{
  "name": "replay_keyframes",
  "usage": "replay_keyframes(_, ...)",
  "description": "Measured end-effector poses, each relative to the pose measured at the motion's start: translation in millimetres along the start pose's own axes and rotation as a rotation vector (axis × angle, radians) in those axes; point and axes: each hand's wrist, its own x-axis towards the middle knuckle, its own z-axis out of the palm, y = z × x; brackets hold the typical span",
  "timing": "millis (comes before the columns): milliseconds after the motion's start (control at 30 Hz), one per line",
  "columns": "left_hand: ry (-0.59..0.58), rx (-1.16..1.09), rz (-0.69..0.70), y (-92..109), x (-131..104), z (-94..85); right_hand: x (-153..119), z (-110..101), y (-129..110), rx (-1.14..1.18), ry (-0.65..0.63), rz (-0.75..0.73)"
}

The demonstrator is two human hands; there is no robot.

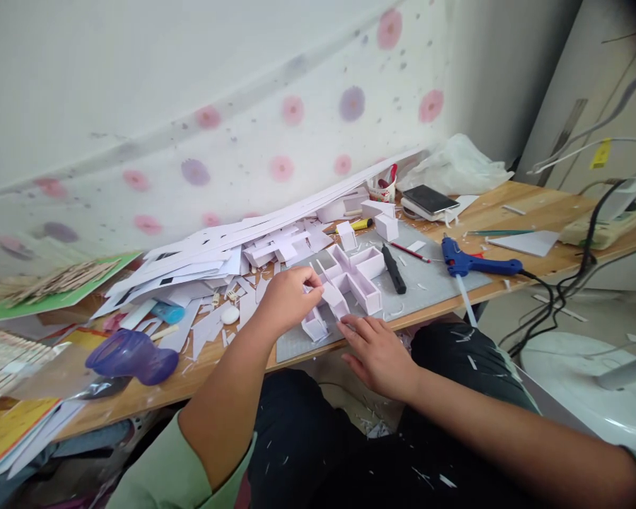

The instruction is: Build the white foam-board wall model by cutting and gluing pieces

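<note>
Wooden table (551, 203) carries the grey mat (429, 290), probably laid to spare the surface. On it, the white frame (372, 302) sits open-topped, with the piece (336, 300) beside it, between the hands, apparently steadied from both ends. Left hand (290, 300): fingertips near far end, grip unclear; right hand (380, 352): thumb and fingers apart, tips by near end.

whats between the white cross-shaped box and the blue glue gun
In the head view, a black tool and a red pencil lie between the cross-shaped box and glue gun, with white scraps, on the grey mat.
</note>
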Motion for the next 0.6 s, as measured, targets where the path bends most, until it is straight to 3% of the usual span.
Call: replay_keyframes(600,-0.033,0.133,0.054,8,8,2.4,7,14,1,-0.102,0.012,0.087)
